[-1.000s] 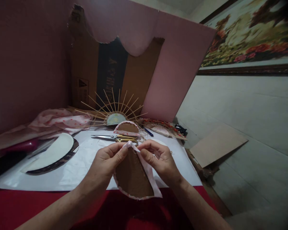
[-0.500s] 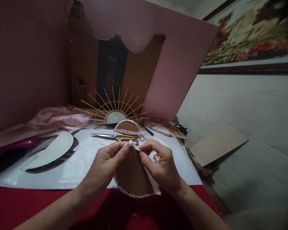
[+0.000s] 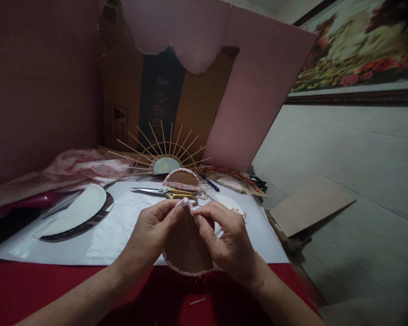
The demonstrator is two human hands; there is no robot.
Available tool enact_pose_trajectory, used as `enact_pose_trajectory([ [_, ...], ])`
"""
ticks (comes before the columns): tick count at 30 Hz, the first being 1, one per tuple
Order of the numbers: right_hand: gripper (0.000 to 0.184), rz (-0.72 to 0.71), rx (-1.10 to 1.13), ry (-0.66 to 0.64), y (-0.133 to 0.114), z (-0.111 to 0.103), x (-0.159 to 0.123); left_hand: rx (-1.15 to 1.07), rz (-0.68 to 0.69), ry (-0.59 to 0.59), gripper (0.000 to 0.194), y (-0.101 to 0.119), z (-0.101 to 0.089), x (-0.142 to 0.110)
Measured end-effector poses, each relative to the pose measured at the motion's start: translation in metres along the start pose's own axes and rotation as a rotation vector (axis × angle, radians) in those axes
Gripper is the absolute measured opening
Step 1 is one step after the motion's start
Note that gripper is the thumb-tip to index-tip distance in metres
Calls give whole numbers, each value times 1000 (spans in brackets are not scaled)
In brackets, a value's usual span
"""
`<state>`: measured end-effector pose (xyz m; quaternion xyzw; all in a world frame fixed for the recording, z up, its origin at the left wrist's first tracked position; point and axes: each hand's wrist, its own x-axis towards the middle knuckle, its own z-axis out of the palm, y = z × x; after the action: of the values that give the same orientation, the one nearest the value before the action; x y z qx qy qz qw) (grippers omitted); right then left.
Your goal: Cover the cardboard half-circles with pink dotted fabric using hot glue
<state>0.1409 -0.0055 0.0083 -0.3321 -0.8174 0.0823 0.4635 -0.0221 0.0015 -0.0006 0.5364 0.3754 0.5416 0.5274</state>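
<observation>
Between my two hands is a half-round piece of brown cardboard (image 3: pixel 188 246) edged with pink fabric. My left hand (image 3: pixel 156 226) pinches the folded fabric at its upper corner, thumb in front. My right hand (image 3: pixel 224 235) has thumb and fingers closed on the same fabric edge, a little to the right. Just beyond the hands lie scissors (image 3: pixel 163 191) with gold handles. Behind them rests a similar half-round cardboard piece (image 3: pixel 182 179) with a pink dotted fabric rim. The piece's right edge is partly hidden by my right hand.
A fan-shaped frame of thin sticks (image 3: pixel 166 154) stands at the back, a red-edged woven fan (image 3: pixel 229 181) to its right. Pink dotted cloth (image 3: pixel 85 165) and a white crescent-shaped piece (image 3: pixel 81 210) lie left. A blue pen (image 3: pixel 211 184) sits behind; a small stick (image 3: pixel 197 301) lies on red cloth.
My right thumb and fingers have shifted slightly left along the fabric, closer to my left hand. The loose fabric on the piece's right side is now mostly covered by my right hand.
</observation>
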Motion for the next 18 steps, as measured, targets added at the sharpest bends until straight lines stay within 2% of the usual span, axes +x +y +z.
enact_pose_trajectory([
  [6, 18, -162, -328, -132, 0, 8, -5, -5, -3, 31, 23, -2, 0, 0],
  [9, 23, -293, -520, -127, 0, 12, -4, -4, -15, 41, 23, -4, 0, 1],
  [11, 25, -383, -556, -125, -1, 12, -3, 0, -17, 35, 23, -4, 0, 1],
  [13, 24, -450, -474, -124, -3, 8, -3, 0, -18, 19, 22, -3, 0, 1],
  [15, 21, -458, -303, -81, -6, 2, -4, -3, -20, -6, 23, -2, 0, 1],
  [18, 15, -314, -24, 64, -6, -5, -5, -11, -16, -22, 23, -1, 0, 0],
])
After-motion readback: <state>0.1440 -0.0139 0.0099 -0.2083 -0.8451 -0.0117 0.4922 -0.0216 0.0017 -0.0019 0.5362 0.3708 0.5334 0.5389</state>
